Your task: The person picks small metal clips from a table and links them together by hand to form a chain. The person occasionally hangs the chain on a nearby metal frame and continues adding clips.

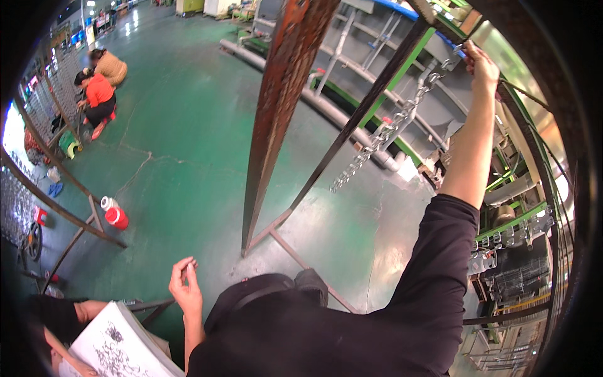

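My right arm reaches up to the top right, where my right hand (480, 66) is closed in a pinch on a small silver metal piece (459, 48) beside the upper bar of a rusty frame. From just below it, a string of silver metal links (383, 135) runs down toward the lower left. My left hand (187, 286) is low, with thumb and fingers drawn together; whatever lies between them, if anything, is too small to make out. Near it stands a white-lined box (125, 333) with many small dark pieces inside. Another person's hand (85, 367) rests at that box.
A rusty upright post (279, 119) rises in front of me, joined to a floor bar (308, 267). Grey tanks with pipes (352, 113) stand behind it. Two people crouch at the far left. A red jug (117, 218) is on the green floor (182, 132). Racks (515, 226) fill the right.
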